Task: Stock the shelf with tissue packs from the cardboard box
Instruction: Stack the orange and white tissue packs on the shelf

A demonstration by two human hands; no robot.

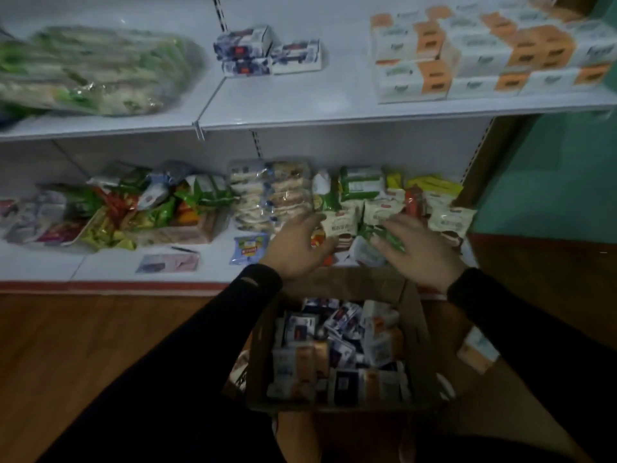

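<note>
Both hands are reaching over the cardboard box [417, 329] of tissue packs [337, 349] below me: my left hand [297, 247] is spreading loosely, holding nothing, while my right hand [417, 248] is curling around a green packet [384, 237] on the lower shelf [110, 265]. Farther up, stacked tissue packs are sitting on the upper shelf [300, 105].

1. Both arms, in black sleeves, stretch forward and slightly inward.
2. The left hand [297, 247] is palm down, fingers spread and relaxed, gripping nothing.
3. The right hand [419, 250] is palm down too, fingers loosely extended; whether they hold anything is unclear.
</note>
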